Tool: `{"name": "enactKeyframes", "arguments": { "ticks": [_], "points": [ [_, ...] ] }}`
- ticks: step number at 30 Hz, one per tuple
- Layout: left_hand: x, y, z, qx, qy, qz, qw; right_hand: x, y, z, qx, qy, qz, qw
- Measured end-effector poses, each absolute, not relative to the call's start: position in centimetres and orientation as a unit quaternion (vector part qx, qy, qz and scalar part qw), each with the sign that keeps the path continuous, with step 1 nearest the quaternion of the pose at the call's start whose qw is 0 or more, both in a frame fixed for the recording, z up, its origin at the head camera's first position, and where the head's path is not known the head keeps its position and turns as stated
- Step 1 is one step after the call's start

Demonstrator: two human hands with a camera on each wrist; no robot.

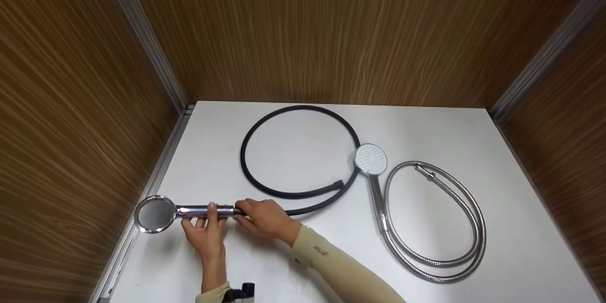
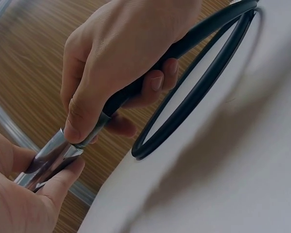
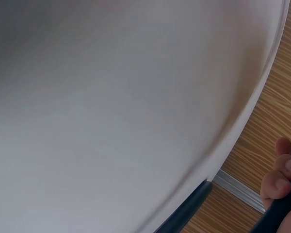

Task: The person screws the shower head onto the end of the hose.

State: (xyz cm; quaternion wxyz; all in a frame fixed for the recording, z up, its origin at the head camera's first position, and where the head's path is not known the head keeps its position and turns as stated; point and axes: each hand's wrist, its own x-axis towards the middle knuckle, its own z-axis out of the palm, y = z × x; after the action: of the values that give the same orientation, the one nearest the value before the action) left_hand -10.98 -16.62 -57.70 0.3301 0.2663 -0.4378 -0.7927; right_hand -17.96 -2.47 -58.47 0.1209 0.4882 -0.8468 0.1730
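Note:
A chrome shower head [image 1: 155,214] with a round grey face is held above the left front of the table. My left hand [image 1: 207,239] grips its handle from below, thumb across the front. At the handle's lower end, my right hand [image 1: 266,218] pinches the end of a black hose [image 1: 243,154]. The left wrist view has the right thumb and fingers around the hose [image 2: 194,36], where it meets the chrome handle [image 2: 46,165]. The joint is partly covered by the fingers. Only some curled right fingers [image 3: 283,177] show in the right wrist view.
A second shower head [image 1: 371,158] with a white face lies mid-table, overlapping the black hose loop. From its handle a coiled metal hose [image 1: 482,227] runs to the right. Wood-patterned walls [image 1: 307,33] enclose the white table [image 1: 454,132] at the back and sides.

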Motion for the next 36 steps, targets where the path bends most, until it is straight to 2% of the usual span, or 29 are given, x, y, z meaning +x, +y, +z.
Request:
{"name": "enactKeyframes", "arguments": {
  "ticks": [17, 36],
  "points": [
    [-10.92, -16.45, -57.88, 0.26, -0.424, -0.797, 0.344, -17.91, -2.68, -58.46, 0.479, -0.852, 0.181, 0.106],
    [-10.83, -16.75, -57.78, 0.259, -0.436, -0.797, 0.328, -17.72, -2.87, -58.54, 0.475, -0.862, 0.144, 0.1]
  ]
}}
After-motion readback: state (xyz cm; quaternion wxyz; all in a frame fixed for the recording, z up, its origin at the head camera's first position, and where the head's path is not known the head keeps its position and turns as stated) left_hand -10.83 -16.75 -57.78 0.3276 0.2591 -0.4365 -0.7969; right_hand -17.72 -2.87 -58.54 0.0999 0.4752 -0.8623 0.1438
